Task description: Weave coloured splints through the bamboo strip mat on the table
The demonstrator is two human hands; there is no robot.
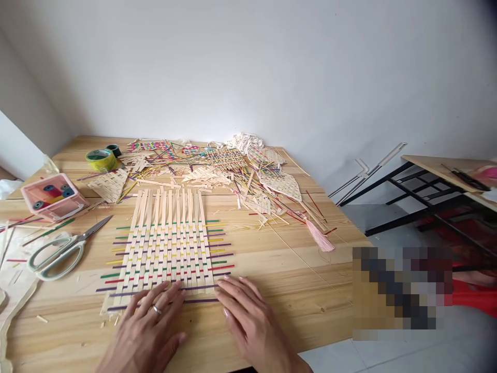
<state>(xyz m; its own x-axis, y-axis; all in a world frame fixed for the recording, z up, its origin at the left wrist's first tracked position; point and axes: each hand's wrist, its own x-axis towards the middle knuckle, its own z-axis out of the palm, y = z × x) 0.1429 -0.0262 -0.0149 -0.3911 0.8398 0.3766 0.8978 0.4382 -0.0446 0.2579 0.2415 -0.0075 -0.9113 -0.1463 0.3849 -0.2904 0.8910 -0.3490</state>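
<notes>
A woven mat (166, 251) of pale flat strips, crossed by thin green, purple, yellow and red strips, lies on the wooden table (279, 290). Over its lower edge rests my left hand (149, 321), fingers spread, with a ring on one finger. My right hand (248, 316) touches the mat's lower right corner, its fingers extended over the ends of the purple strips. Neither hand is closed around anything. The pale strips stick out loose at the mat's far side.
Scissors (72, 248) lie left of the mat, near a pink box (54, 199) with thread spools. Behind are tape rolls (101, 159), scattered strips (205, 176) and a woven fan (280, 185) with a pink tassel (319, 235). Another table (438, 168) stands at the right.
</notes>
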